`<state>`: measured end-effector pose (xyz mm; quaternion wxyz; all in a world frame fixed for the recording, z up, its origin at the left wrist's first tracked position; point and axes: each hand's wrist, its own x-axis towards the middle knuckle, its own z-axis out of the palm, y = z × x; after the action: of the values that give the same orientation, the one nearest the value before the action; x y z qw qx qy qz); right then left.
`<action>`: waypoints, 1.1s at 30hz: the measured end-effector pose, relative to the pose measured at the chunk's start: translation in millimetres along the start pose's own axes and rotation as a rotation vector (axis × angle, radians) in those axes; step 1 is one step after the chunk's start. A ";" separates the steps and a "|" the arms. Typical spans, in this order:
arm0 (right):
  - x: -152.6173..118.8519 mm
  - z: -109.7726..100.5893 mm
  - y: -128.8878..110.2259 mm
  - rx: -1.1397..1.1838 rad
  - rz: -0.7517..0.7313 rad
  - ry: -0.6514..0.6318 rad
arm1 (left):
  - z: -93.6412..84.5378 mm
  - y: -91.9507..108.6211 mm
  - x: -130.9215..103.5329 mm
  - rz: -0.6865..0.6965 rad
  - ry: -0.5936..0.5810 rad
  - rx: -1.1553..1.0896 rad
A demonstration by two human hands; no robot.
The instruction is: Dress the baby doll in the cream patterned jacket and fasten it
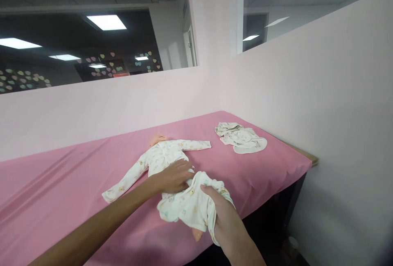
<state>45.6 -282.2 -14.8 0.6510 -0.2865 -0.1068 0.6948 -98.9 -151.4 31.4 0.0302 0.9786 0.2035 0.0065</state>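
A baby doll (157,139) lies on its back in a white printed long-sleeved top (162,155), both sleeves spread out. White printed baby pants (196,204) cover its lower body, and one small foot (197,234) pokes out below them. At the doll's waist, my left hand (176,176) is closed with curled fingers on the top edge of the pants. My right hand (225,221) grips the pants at the leg side, thumb on top of the cloth; its other fingers are hidden beneath the fabric.
A pink cloth (123,159) covers the table. Crumpled white printed baby clothes (242,137) lie near the back right. Pale walls (307,94) with windows close in the back and right sides. A wooden edge (302,155) shows at the table's right corner.
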 end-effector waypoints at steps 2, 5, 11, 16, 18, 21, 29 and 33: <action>5.5 -0.7 1.3 -0.028 0.022 -0.003 | -4.3 6.7 -0.8 -0.044 0.002 -0.093; 9.9 -1.3 -0.2 -0.023 0.047 0.008 | -8.7 32.8 -9.9 -0.209 0.106 -0.354; 5.0 -4.4 -5.2 -0.064 0.146 -0.029 | 19.4 122.9 -25.7 -0.434 0.324 -0.387; 2.9 -7.0 -5.1 -0.075 0.133 -0.063 | 42.5 145.5 -9.1 -0.586 0.355 -0.108; 2.6 -8.2 -3.6 -0.074 0.079 -0.082 | 42.5 143.5 -4.9 -0.641 0.366 -0.027; 0.8 -10.2 -0.3 -0.086 0.041 -0.093 | 36.7 137.9 -8.9 -0.636 0.326 0.030; 2.9 -9.4 13.2 -0.186 0.060 -0.101 | 28.6 116.6 -25.1 -0.517 0.380 -0.321; 6.6 -7.6 16.2 -0.187 0.049 -0.097 | 28.8 111.3 -23.5 -0.501 0.443 -0.472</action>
<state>36.1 -279.6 -31.1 0.5983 -0.3146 -0.1956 0.7105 -75.5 -264.2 9.5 0.2100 0.8398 0.4302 0.2561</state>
